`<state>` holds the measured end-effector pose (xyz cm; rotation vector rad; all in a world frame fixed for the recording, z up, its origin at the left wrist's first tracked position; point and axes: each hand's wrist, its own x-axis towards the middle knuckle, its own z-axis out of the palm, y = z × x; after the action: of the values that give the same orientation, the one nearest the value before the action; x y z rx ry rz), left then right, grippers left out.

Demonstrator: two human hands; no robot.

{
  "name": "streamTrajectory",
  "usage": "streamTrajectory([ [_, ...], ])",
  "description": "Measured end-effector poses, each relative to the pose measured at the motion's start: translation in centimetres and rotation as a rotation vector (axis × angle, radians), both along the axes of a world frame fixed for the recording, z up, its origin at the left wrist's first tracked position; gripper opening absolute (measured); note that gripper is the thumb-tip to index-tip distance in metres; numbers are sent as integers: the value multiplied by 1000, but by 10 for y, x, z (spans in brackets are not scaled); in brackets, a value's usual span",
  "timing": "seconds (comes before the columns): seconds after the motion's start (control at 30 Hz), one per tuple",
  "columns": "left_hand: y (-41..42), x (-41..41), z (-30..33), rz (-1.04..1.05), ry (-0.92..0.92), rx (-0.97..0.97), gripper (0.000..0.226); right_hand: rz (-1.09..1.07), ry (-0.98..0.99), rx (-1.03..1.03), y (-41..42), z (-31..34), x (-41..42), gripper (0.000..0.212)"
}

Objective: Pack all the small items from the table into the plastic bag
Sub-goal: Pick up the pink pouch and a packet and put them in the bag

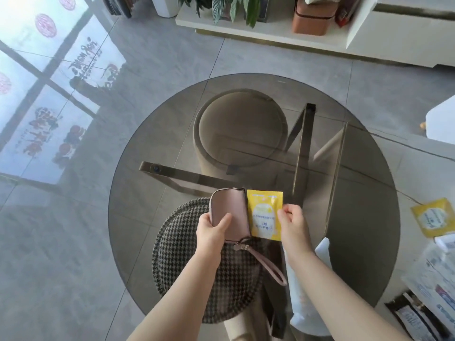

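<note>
Step in hand, as judged: sliding a yellow sachet (265,215) into a pink zip pouch (230,212), held above the smoked-glass round table (357,217). No clear plastic bag identifiable with certainty; the pouch appears to serve as the receiving bag.

Left hand (213,232) clamped on the pouch's near end, thumb across the face, the open zip edge turned toward the sachet. Right hand (291,223) pinched shut on the sachet's right edge, the sachet's left edge touching the pouch mouth.

Recommended for a clean insertion: keep the mouth spread with the left thumb, feed the sachet in by its narrow edge, keep it flat, avoid snagging on the zip teeth. Wrist strap (267,265) hanging loose below; best kept clear of the opening.

Count:
- Yellow sachets: two, one in hand and one second sachet (434,216) lying at far right, well apart.
- Pink pouches: one.
- Further packets (438,269) at lower right: blurred, number not determinable.
- Stools beneath the glass: two, one houndstooth stool (197,267), one plain round stool (240,129).
</note>
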<state>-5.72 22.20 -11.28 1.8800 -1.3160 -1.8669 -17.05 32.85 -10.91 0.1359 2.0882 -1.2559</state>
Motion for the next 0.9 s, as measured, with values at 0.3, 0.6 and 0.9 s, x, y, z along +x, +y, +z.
streamTrajectory([
  [0.3,53,-11,58,-38,160,154,12,-46,-84,-105,48,62,2,8],
  [0.6,104,-3,68,-90,180,221,33,0,-31,34,87,64,15,17],
  [0.9,123,27,47,24,48,190,18,322,9,568,159,-1,23,78],
])
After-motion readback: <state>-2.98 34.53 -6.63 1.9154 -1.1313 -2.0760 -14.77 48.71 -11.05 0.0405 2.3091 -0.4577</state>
